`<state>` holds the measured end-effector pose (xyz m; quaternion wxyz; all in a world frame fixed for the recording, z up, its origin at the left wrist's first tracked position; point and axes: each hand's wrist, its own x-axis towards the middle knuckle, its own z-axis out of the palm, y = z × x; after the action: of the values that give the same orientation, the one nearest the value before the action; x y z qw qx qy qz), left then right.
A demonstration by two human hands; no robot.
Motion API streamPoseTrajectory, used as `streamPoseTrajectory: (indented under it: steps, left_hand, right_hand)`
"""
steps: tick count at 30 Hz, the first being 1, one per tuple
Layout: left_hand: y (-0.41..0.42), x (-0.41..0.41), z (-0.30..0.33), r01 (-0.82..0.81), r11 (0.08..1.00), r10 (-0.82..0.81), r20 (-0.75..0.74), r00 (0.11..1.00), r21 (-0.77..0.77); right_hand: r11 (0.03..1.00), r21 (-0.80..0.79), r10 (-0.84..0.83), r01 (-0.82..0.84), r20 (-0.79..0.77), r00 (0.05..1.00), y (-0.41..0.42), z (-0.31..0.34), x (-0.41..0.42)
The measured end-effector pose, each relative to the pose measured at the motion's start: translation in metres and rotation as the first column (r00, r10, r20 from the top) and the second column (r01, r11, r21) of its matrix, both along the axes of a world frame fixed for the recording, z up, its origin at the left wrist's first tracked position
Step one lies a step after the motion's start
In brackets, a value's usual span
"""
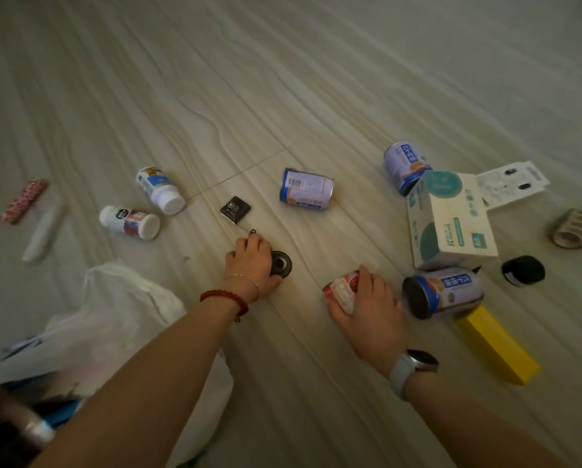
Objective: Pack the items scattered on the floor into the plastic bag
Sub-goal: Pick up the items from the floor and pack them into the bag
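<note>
A white plastic bag (114, 319) lies crumpled on the floor at the lower left. My left hand (250, 265) is closed around a small black round object (281, 263) on the floor. My right hand (367, 304) grips a small red and white can (341, 287) lying on its side. Blue and white cans lie at the centre (305, 189), at the right (405, 165) and beside my right hand (443, 292). Two white bottles (159, 190) (130, 222) lie at the left. A small black packet (235, 209) rests above my left hand.
A white and teal box (450, 221), a white card (509, 182), a yellow box (497, 346), a black roll (523, 270) and a ribbed brown roll (576, 227) lie at the right. A pink patterned tube (24, 201) and a white stick (44, 233) lie far left.
</note>
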<state>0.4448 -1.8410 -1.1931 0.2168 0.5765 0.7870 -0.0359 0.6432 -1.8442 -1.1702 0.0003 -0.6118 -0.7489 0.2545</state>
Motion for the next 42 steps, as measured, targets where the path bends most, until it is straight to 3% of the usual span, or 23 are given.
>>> streamPoseTrajectory:
  steps: [3, 8, 11, 14, 17, 21, 24, 29, 33, 36, 37, 38, 39, 41, 42]
  left_hand:
    - [-0.012, 0.001, 0.005, 0.015, 1.000, -0.015, -0.016, 1.000, -0.005]
    - [-0.039, -0.003, 0.023, 0.035, 0.987, -0.016, -0.122, 0.992, 0.156]
    - [-0.052, -0.008, 0.060, -0.059, 0.946, 0.025, 0.111, 0.994, 0.319]
    - [-0.065, -0.021, 0.113, -0.287, 0.827, 0.048, 0.448, 0.893, 0.484]
    - [-0.095, -0.039, 0.167, -0.490, 0.760, 0.008, 0.747, 0.665, 0.428]
    - [-0.156, -0.059, 0.224, -0.667, 0.637, -0.002, 0.866, 0.500, 0.387]
    - [-0.197, -0.072, 0.236, -0.750, 0.535, 0.058, 0.868, 0.493, 0.390]
    - [-0.240, -0.086, 0.210, -0.802, 0.520, 0.248, 0.847, 0.471, 0.294]
    - [-0.257, -0.094, 0.185, -0.852, 0.519, 0.324, 0.908, 0.267, 0.066]
    - [-0.263, -0.098, 0.177, -0.837, 0.546, 0.339, 0.920, 0.194, -0.025]
    - [-0.263, -0.099, 0.176, -0.847, 0.532, 0.353, 0.914, 0.199, -0.021]
    - [-0.263, -0.102, 0.172, -0.859, 0.511, 0.392, 0.882, 0.262, 0.028]
    - [-0.262, -0.106, 0.167, -0.844, 0.519, 0.467, 0.782, 0.412, 0.135]
    - [-0.265, -0.111, 0.156, -0.677, 0.661, 0.585, 0.342, 0.735, 0.324]
    - [-0.268, -0.111, 0.151, -0.584, 0.725, 0.574, 0.149, 0.805, 0.366]
  right_hand:
    - [0.999, -0.040, 0.023, -0.023, -0.022, 1.000, 0.001, 0.002, 0.001]
    - [0.991, -0.096, 0.094, -0.095, -0.021, 0.995, -0.011, 0.011, 0.001]
    - [0.990, -0.123, 0.058, -0.067, -0.076, 0.995, -0.023, 0.017, 0.001]
    - [0.992, -0.125, -0.021, -0.010, -0.241, 0.970, -0.034, 0.032, -0.004]
    - [0.988, -0.138, -0.125, 0.069, -0.454, 0.882, -0.045, 0.056, -0.020]
    - [0.995, -0.087, -0.087, 0.041, -0.628, 0.773, -0.057, 0.102, -0.053]
    - [0.997, -0.078, -0.044, -0.018, -0.725, 0.687, -0.070, 0.131, -0.083]
    - [0.975, -0.092, 0.067, -0.203, -0.747, 0.661, -0.108, 0.137, -0.126]
    - [0.937, -0.172, 0.090, -0.305, -0.723, 0.685, -0.133, 0.117, -0.144]
    - [0.921, -0.217, 0.082, -0.323, -0.703, 0.706, -0.143, 0.102, -0.149]
    - [0.922, -0.222, 0.076, -0.317, -0.698, 0.712, -0.144, 0.099, -0.149]
    - [0.924, -0.226, 0.070, -0.309, -0.694, 0.716, -0.144, 0.096, -0.150]
    - [0.927, -0.227, 0.064, -0.300, -0.692, 0.719, -0.144, 0.093, -0.150]
    - [0.937, -0.207, 0.069, -0.282, -0.680, 0.729, -0.143, 0.087, -0.150]
    - [0.942, -0.191, 0.078, -0.275, -0.672, 0.736, -0.143, 0.085, -0.151]
